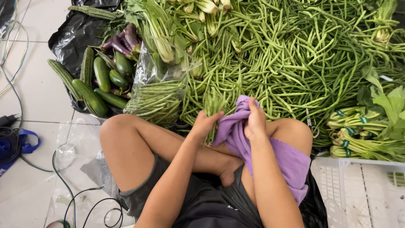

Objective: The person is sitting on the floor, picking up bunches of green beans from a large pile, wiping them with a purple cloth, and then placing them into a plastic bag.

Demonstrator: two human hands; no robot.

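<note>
I sit cross-legged on the floor. My left hand grips a bundle of long green beans, held upright above my knees. My right hand clutches a purple cloth that wraps the side of the bundle and drapes over my right thigh. Directly ahead lies a large heap of long beans spread over the floor.
A clear plastic bag of beans lies front left. Cucumbers, bitter gourds and purple eggplants rest on black plastic. Banded leafy greens lie right, above a white crate. Cables and a blue strap sit left.
</note>
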